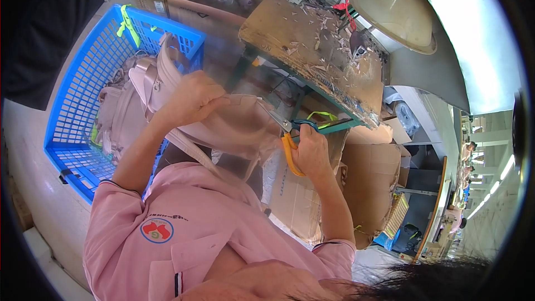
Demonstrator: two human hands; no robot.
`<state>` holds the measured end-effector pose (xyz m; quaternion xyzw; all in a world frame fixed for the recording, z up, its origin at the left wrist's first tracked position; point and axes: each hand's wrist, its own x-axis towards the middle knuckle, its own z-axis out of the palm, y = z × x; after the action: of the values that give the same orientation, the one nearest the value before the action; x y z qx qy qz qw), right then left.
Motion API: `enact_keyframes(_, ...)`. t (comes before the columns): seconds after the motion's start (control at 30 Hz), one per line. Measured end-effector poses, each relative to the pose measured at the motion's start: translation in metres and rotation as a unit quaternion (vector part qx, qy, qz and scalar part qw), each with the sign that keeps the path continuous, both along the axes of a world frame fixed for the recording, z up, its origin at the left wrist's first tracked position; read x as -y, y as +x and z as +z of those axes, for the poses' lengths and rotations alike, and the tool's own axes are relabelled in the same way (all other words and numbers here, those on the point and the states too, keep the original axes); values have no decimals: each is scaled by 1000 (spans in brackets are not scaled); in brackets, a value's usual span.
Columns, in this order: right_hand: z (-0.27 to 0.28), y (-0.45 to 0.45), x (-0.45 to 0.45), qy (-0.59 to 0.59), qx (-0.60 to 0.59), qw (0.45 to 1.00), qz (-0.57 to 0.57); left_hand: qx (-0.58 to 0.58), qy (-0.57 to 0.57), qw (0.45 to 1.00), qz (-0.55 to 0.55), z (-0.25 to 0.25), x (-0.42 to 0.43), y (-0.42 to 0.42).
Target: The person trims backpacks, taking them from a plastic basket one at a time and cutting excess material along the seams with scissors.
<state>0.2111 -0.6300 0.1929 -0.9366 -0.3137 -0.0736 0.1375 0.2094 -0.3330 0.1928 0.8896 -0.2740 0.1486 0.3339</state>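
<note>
A pale pink bag (223, 128) hangs across my lap. My left hand (195, 97) is closed on its upper edge, and the fingertips are partly hidden. In my right hand (311, 150) is a pair of scissors (290, 153) with one yellow and one dark handle. The blades point up and left to the bag's edge; whether they touch the fabric I cannot tell. More pale pink bags (120, 111) lie to the left in a blue plastic basket (61, 108).
Ahead stands a worktable (273, 25) strewn with scraps, under a large lamp-like shade (395, 8). Cardboard boxes (214, 11) with plastic-wrapped items stand behind the basket. An open carton (368, 184) is at the right. Other people sit far off at the right.
</note>
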Motion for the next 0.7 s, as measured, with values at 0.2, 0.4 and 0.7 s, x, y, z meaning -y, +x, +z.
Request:
enact_keyframes(0.2,8,0,-3,12,1,1000,-19,10,1,1000,-5,-1,-1,-1)
enact_keyframes(0.4,25,0,-16,-42,-2,998,-45,12,-1,1000,-11,-1,2,-3)
enact_keyframes(0.7,11,2,-1,-56,-64,996,-30,13,-8,1000,-11,-3,1,-4)
